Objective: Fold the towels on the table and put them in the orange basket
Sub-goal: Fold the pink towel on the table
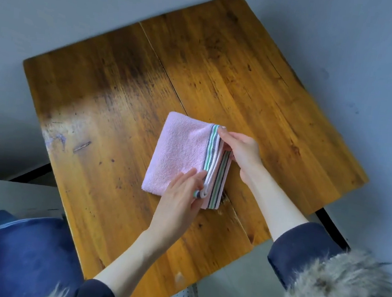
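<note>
A pink towel lies folded into a small rectangle near the middle of the wooden table, a little toward the near edge. Its striped border, green, dark and white, runs along the right side of the fold, where two layers show one above the other.

The left hand is at the near corner of the towel; its fingers lie fairly straight over the pink cloth while the thumb and fingertips pinch the rolled end of the top border. The right hand is at the far end of the same border, fingers curled down, thumb and forefinger nipping the top layer at its corner. So both hands hold the upper edge of the towel, one at each end, with the rest of it flat on the wood.

No basket or other container shows from here. Dark blue sleeves with fur trim frame the bottom of the view.
</note>
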